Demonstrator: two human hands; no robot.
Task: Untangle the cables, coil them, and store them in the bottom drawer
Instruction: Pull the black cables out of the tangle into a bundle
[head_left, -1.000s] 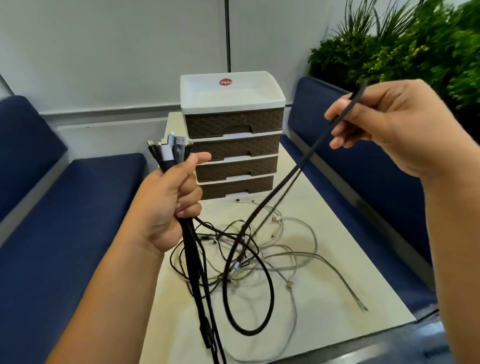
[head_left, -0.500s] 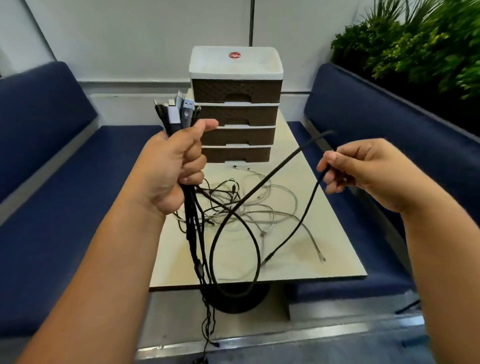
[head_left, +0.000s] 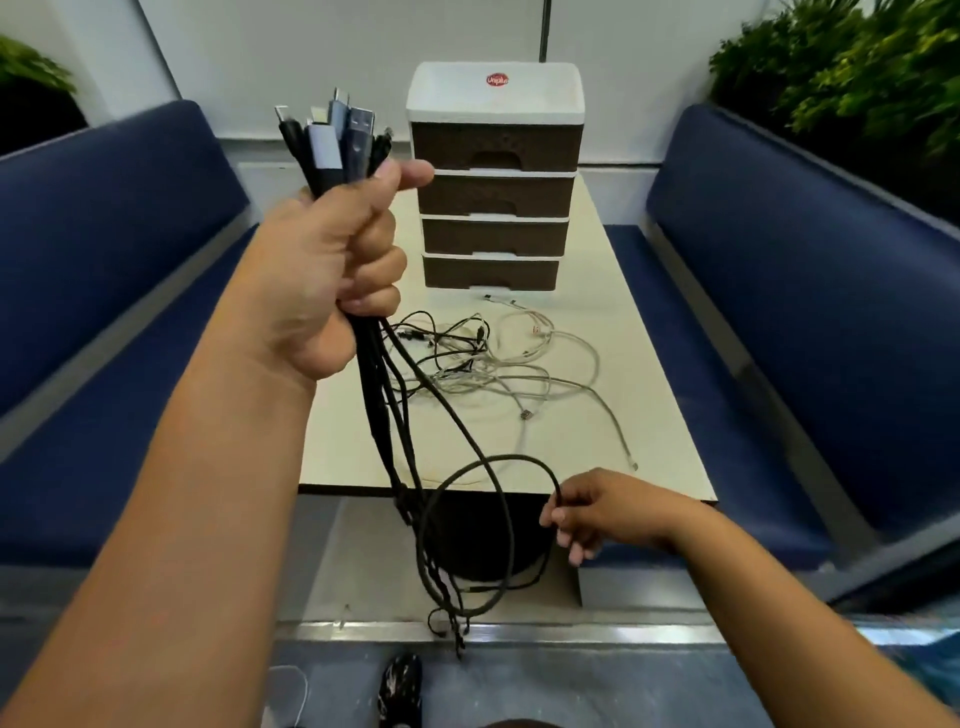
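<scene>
Cables (head_left: 387, 415) light, floppy; left hand (head_left: 332, 270) clenched just under plugs, right hand (head_left: 597, 512) pinching loop — best hold near plugs.

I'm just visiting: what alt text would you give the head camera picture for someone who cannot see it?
A person's left hand grips a bundle of black cables upright, plugs on top, while the right hand pinches one black cable's loop below the cream table. Tangled white cables lie before a closed brown four-drawer unit.
</scene>
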